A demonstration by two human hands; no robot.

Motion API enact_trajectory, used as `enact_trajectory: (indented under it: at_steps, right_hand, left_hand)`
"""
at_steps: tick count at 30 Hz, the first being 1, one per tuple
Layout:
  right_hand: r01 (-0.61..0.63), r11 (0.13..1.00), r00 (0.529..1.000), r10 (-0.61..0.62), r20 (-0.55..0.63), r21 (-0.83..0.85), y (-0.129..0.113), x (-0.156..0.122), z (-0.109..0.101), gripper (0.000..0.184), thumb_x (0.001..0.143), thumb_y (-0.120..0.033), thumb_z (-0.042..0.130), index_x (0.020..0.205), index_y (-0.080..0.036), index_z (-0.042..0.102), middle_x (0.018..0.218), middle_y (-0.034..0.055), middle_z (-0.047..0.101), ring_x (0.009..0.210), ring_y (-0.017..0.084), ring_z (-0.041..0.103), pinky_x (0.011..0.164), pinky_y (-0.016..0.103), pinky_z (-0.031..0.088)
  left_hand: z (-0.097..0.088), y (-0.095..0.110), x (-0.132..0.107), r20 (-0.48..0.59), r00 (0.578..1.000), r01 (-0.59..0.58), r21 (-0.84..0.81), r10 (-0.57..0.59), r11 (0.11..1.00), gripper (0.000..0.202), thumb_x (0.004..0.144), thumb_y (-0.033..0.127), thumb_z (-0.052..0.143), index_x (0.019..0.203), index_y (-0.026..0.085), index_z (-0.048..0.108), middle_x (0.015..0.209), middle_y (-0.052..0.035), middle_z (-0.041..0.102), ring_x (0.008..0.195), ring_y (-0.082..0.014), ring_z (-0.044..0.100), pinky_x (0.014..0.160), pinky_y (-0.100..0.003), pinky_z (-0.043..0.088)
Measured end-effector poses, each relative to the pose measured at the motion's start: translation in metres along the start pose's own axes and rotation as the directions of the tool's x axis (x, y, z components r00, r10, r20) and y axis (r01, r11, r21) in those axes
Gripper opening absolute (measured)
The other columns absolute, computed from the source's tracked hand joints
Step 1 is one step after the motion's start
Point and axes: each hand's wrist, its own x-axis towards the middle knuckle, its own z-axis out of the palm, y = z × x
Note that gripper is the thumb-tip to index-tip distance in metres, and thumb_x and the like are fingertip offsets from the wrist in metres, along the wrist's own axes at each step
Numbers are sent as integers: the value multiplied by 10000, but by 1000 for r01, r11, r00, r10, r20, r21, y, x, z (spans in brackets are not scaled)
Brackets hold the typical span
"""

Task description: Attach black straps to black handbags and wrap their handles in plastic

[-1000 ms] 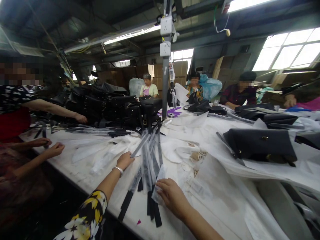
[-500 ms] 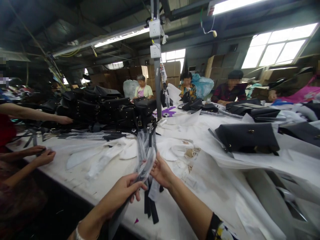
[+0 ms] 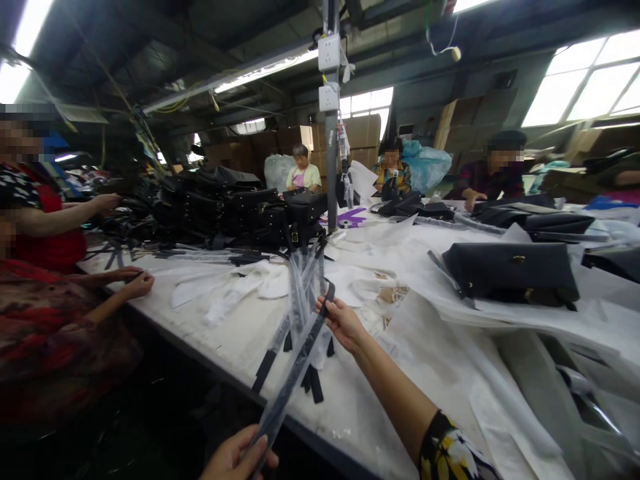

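Observation:
A long black strap (image 3: 295,360) in a clear plastic sleeve stretches slantwise between my hands. My right hand (image 3: 340,323) pinches its upper end, where bare black strap curls out of the plastic. Low in the view, past the table's front edge, my left hand (image 3: 240,455) is closed around the strap's lower part. Beneath and behind it, several more plastic-sleeved straps (image 3: 301,280) lie in a bundle on the white table (image 3: 350,407). Their black ends (image 3: 316,385) poke out toward the front edge.
Black handbags (image 3: 215,207) are heaped at the back left, near a metal post (image 3: 331,167). A dark bag (image 3: 510,270) lies on white sheets at right. Two people stand or sit at left, one with a hand (image 3: 137,285) over the table edge. Others sit across the table.
My left hand has moved down and toward me along the strap, and the strap is now drawn out straight. My right hand has risen slightly. The view has swung left.

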Motion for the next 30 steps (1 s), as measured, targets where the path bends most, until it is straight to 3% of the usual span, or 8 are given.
enact_trajectory:
  at_steps: [6,11,15,20,22,25,27,30]
  right_hand:
    - [71,993,992,-61,106,-97,-2,-17,10,308,669,-212,853,936,-179,702,995,39,767,900,138,716,783,194,557]
    - [164,971,980,-140,139,-175,-26,-23,15,397,653,-322,874,986,-194,699,1031,40,759,964,142,693,828,202,532]
    - [279,900,960,-267,82,-336,-49,-17,10,469,660,-417,834,1038,-183,684,1096,99,738,1119,239,645,945,342,521]
    - [180,850,967,-245,-68,-495,-54,0,-27,693,641,-461,818,1242,-177,624,1374,150,581,1243,312,568,956,430,552]
    - [86,828,974,-187,-129,-554,-47,1,-48,905,639,-493,814,1413,-162,482,1393,198,551,1176,335,618,868,450,597]
    - [80,761,988,-145,-49,-644,-26,-5,-79,1045,680,-578,759,1526,-181,289,1252,198,658,1033,332,699,819,461,611]
    - [142,686,987,-153,49,-714,-6,-12,-99,921,741,-628,683,1497,-225,348,1165,144,715,968,298,728,867,417,595]
    - [122,648,988,-155,26,-752,23,-23,-120,757,819,-694,526,1419,-237,472,1039,113,759,853,277,753,806,353,608]
  left_hand:
    - [22,43,-2,-20,993,-114,-22,114,993,555,785,710,571,816,155,558,728,-30,669,496,-103,603,428,-187,390]
    - [26,65,11,-78,975,-200,87,206,976,390,859,538,536,784,156,558,699,-28,667,430,-84,531,402,-187,352]
    - [16,90,30,-131,908,-341,318,398,885,361,926,416,483,1097,153,660,731,-11,702,446,-97,536,449,-203,405]
    - [3,117,97,-163,750,-355,718,641,599,348,954,371,491,1202,219,682,933,-54,764,876,-217,695,823,-320,525]
    - [4,118,132,-181,735,-321,755,653,571,340,946,351,510,1207,212,679,1102,-92,738,1015,-257,670,911,-388,514]
    - [11,109,176,-164,717,-297,807,678,510,374,926,312,550,1281,222,624,1327,-116,628,1236,-282,558,1048,-473,445]
    - [17,100,193,-154,713,-281,831,684,480,417,927,315,552,1336,238,576,1453,-116,520,1345,-287,458,1117,-519,371]
    - [21,90,201,-139,719,-246,866,681,435,444,948,341,520,1385,262,526,1512,-105,451,1382,-286,418,1137,-532,350]
